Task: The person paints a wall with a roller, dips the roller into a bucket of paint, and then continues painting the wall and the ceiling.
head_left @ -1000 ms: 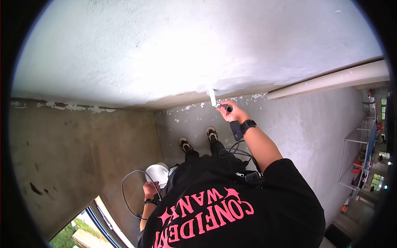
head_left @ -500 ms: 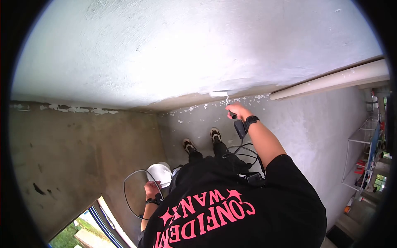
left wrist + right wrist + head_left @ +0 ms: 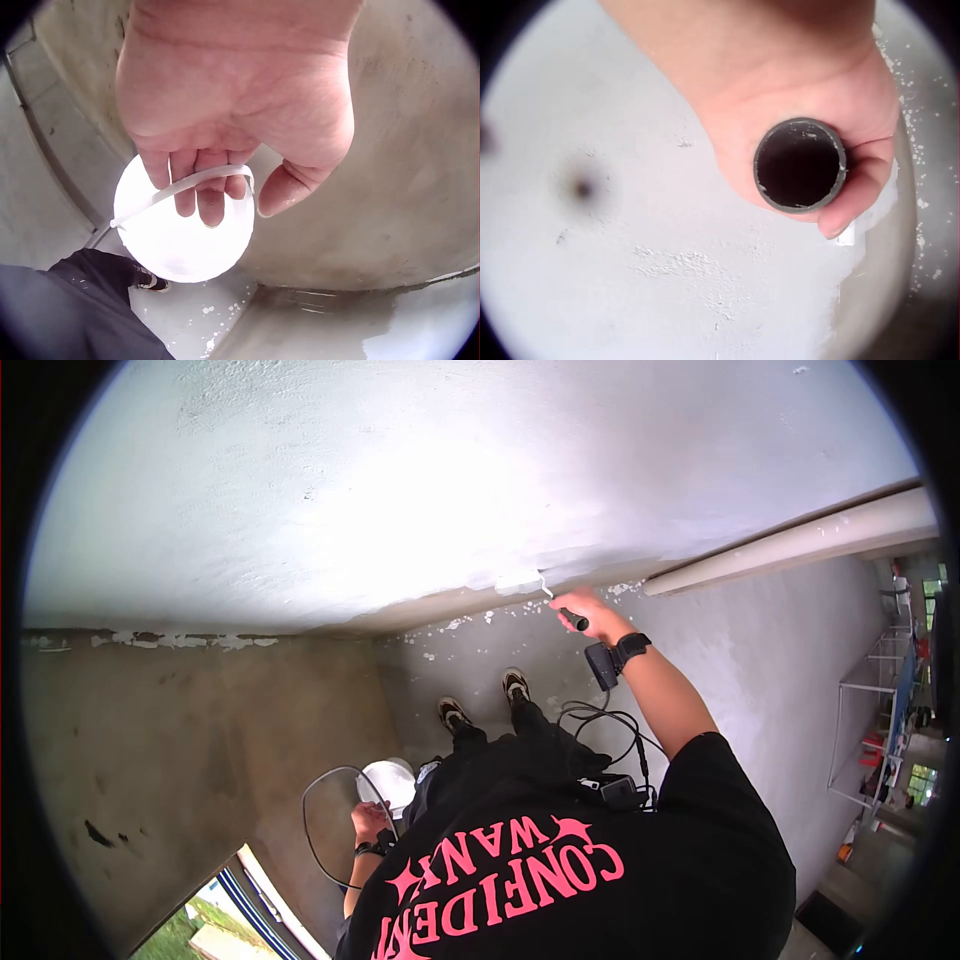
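My right hand (image 3: 597, 616) grips the dark, hollow handle (image 3: 801, 166) of a paint roller. Its white roller head (image 3: 516, 581) lies against the lower part of the white-coated wall (image 3: 400, 470), by the edge of a bare grey-brown strip (image 3: 430, 608). In the right wrist view most of the roller is hidden behind the hand. Low at my side, my left hand (image 3: 240, 97) carries a white bucket (image 3: 187, 251), its fingers hooked under the white bail handle (image 3: 161, 196). Glare washes out the inside of the bucket.
White splashes dot the grey floor (image 3: 420, 685) along the wall's foot, near my shoes (image 3: 515, 685). A pale pipe (image 3: 800, 540) runs along the wall at right. A brown wall (image 3: 180, 730) stands at left, with a window below. Cables (image 3: 600, 720) hang by my right arm.
The roller head has turned from pointing toward my feet to lying sideways against the wall. My right hand has shifted right and slightly toward the wall. The left hand keeps holding the bucket.
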{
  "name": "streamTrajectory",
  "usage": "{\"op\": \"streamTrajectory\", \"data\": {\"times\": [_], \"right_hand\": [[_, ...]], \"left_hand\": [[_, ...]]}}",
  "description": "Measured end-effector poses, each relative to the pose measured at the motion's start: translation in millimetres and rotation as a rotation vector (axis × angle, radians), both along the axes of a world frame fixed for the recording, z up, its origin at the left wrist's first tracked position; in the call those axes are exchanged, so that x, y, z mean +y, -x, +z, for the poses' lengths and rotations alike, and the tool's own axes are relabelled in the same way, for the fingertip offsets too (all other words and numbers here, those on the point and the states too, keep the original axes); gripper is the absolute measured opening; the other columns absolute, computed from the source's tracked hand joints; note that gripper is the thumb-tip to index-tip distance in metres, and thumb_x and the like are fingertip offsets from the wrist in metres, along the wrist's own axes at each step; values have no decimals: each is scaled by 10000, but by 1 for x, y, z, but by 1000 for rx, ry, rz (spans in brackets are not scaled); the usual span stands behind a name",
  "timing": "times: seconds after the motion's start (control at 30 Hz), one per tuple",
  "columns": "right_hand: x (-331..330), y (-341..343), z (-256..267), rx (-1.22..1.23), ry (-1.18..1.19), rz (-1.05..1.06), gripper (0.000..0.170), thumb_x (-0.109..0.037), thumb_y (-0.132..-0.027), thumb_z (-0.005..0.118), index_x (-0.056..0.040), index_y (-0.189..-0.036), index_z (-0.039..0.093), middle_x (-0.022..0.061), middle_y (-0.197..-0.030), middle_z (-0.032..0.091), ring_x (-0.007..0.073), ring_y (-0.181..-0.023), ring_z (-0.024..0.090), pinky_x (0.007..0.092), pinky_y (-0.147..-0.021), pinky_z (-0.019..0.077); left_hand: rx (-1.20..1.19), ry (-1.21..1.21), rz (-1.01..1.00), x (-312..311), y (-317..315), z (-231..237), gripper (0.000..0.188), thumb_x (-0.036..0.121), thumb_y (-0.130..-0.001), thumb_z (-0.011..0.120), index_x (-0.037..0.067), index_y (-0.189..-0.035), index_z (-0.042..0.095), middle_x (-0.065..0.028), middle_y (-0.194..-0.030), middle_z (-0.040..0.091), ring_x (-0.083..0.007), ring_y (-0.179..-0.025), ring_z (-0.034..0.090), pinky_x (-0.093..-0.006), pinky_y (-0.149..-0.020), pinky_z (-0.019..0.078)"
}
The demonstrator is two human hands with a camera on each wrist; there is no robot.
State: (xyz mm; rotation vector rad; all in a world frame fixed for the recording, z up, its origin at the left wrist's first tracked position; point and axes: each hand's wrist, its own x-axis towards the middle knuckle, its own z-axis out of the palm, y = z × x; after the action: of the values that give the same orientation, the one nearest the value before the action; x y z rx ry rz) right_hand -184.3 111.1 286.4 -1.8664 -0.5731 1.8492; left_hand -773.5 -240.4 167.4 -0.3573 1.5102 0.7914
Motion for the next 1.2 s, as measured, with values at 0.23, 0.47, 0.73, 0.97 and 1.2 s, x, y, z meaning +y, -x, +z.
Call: {"op": "streamTrajectory", "data": {"times": [0.23, 0.47, 0.73, 0.97, 1.2], "right_hand": [[-13, -8, 14, 39, -7, -61, 110, -41, -801, 654, 18, -764, 568, 91, -609, 540, 174, -470, 529, 307, -385, 409], [1, 24, -79, -16, -1, -94, 129, -8, -777, 634, 21, -684, 550, 110, -567, 524, 217, -433, 519, 338, -369, 384], [-7, 15, -34, 28, -42, -32, 132, -57, -799, 634, 32, -713, 587, 107, -586, 551, 195, -440, 514, 323, -373, 371], [-25, -11, 45, 5, -78, -23, 154, -114, -837, 650, 17, -794, 581, 73, -620, 548, 143, -475, 505, 279, -391, 391], [-41, -15, 131, -38, -152, 32, 178, -146, -839, 658, -1, -769, 582, 57, -621, 544, 122, -469, 497, 257, -391, 379]], "left_hand": [[46, 62, 1, 5, -2, -6, 212, 202, -788, 465, 18, -702, 526, -189, -740, 625, -279, -598, 533, -436, -558, 426], [157, 66, 77, 6, -22, 33, 222, 212, -779, 468, 13, -703, 532, -201, -766, 639, -289, -614, 539, -454, -610, 457], [122, 52, 104, -10, 0, 15, 138, 183, -752, 511, 65, -683, 495, -139, -668, 575, -286, -598, 520, -419, -604, 444], [112, 29, -20, -14, 4, 2, 214, 225, -776, 467, 17, -802, 512, -215, -796, 621, -315, -601, 522, -449, -579, 452], [97, 21, -78, -15, 2, 10, 268, 221, -770, 472, -37, -767, 544, -204, -723, 606, -313, -587, 516, -448, -572, 444]]}}
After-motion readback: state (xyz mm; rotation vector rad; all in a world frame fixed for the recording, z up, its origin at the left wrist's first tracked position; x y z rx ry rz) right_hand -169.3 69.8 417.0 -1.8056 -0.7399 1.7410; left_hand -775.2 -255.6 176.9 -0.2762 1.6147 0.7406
